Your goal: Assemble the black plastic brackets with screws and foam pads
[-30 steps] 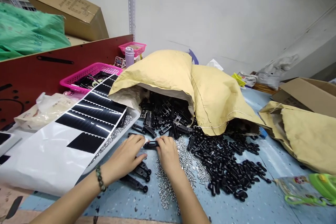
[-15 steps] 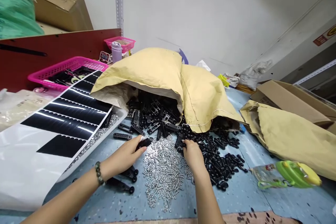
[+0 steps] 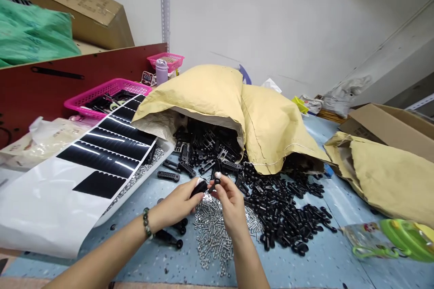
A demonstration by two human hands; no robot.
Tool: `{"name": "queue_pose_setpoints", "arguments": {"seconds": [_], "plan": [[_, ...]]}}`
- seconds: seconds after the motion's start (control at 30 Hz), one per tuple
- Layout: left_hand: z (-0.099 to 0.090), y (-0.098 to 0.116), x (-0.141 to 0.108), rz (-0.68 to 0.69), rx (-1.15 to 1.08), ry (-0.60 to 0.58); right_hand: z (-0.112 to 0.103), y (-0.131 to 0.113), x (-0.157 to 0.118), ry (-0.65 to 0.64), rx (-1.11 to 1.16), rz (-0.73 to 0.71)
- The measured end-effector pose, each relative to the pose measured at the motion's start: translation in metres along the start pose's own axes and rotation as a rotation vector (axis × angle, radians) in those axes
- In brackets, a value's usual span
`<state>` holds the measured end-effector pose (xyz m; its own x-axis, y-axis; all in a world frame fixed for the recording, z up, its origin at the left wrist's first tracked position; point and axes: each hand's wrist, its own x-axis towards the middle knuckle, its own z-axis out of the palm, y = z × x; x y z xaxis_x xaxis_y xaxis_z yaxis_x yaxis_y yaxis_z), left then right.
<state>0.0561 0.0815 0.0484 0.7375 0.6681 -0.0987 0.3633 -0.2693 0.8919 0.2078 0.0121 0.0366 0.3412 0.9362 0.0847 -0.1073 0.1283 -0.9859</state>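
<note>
My left hand [image 3: 181, 201] is closed around a black plastic part [image 3: 199, 188]. In my right hand [image 3: 231, 201] a small black knobbed piece [image 3: 216, 181] is pinched between thumb and fingers. The two hands are close together, and the pieces nearly meet; I cannot tell whether they touch. Beneath them spreads a heap of silver screws and nuts [image 3: 213, 239]. Small black knobbed parts [image 3: 285, 212] lie piled to the right. Longer black perforated parts [image 3: 168, 176] lie behind my left hand, and several joined black pieces [image 3: 169, 237] rest below it.
Two yellow paper sacks [image 3: 203, 86] stand behind, one spilling black parts. On the left, a sheet with black stickers [image 3: 105, 153] covers part of a white tray [image 3: 135, 194]. A green-lidded bottle [image 3: 389, 239], another sack [image 3: 389, 176] and a cardboard box [image 3: 383, 126] are on the right.
My right hand has moved from the small black parts toward my left hand, now with a small black piece in its fingers. The whole view has shifted slightly.
</note>
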Motion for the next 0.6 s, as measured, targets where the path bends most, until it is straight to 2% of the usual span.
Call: {"name": "queue_pose_setpoints", "arguments": {"seconds": [0.17,0.33,0.5,0.6], "plan": [[-0.007,0.006,-0.006,0.051,0.088,0.107,0.012,0.005,0.006,0.076,-0.055,0.001],[-0.009,0.005,-0.007,0.164,0.360,0.196,0.019,-0.001,0.002,0.115,-0.114,0.039],[-0.012,0.003,-0.010,0.218,0.414,0.173,0.024,0.000,-0.002,0.127,-0.083,0.057],[-0.019,-0.002,-0.011,0.219,0.428,0.161,0.018,0.004,-0.004,0.066,-0.133,0.074]]}}
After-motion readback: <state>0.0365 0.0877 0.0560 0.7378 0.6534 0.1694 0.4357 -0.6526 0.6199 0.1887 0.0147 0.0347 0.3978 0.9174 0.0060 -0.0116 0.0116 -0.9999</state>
